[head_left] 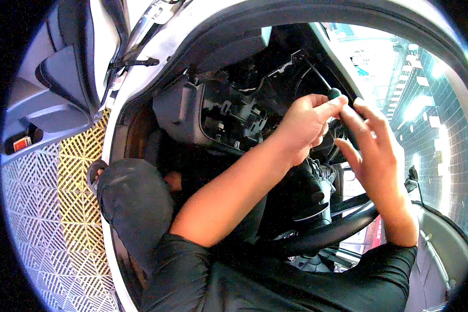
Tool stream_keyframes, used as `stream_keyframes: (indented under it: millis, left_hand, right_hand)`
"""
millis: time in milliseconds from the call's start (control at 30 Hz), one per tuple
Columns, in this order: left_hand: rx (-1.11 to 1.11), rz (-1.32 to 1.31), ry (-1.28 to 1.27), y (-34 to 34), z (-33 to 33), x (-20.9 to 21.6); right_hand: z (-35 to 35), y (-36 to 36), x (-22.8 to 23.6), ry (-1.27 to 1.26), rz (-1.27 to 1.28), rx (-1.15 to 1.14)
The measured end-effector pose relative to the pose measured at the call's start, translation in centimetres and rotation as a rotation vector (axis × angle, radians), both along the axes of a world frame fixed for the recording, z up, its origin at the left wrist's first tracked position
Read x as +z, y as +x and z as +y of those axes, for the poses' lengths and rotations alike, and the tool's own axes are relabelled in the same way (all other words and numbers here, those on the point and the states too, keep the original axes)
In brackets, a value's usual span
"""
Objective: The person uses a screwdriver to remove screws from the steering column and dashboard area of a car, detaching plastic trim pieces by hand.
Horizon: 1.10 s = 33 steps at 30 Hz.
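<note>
Hands: two, the left hand point(302, 125) and the right hand point(375, 151). Screwdriver point(332, 94), dark-handled: one. Steering wheel point(327, 231), black: one. Stripped dashboard panel point(218, 112), dark plastic: one. Open car door point(62, 78): one. Yellow strip of floor grating point(80, 171): one.

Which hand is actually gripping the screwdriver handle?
The left hand, closed around the dark screwdriver handle. The right hand is beside it, fingers spread open.
</note>
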<state>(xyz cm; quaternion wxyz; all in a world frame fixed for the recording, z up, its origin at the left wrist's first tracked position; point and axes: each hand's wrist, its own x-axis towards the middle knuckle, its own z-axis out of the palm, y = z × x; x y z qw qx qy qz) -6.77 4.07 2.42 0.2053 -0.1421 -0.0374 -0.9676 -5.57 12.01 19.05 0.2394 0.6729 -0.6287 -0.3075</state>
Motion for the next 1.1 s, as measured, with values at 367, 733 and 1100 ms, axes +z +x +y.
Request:
stream_keyframes:
  millis: [367, 733, 1100]
  left_hand:
    - [0.028, 0.038, -0.015, -1.5, -0.5, 0.3]
    - [0.073, 0.161, -0.045, -2.1, -0.9, -0.5]
    - [0.067, 0.201, -0.047, -2.0, -0.4, -0.1]
  right_hand:
    - [-0.7, 1.3, 0.0, -0.093, -0.038, -0.028]
    - [-0.1, 0.6, 0.2, -0.222, -0.053, -0.297]
    - [-0.4, 1.0, -0.3, -0.155, -0.221, -0.295]
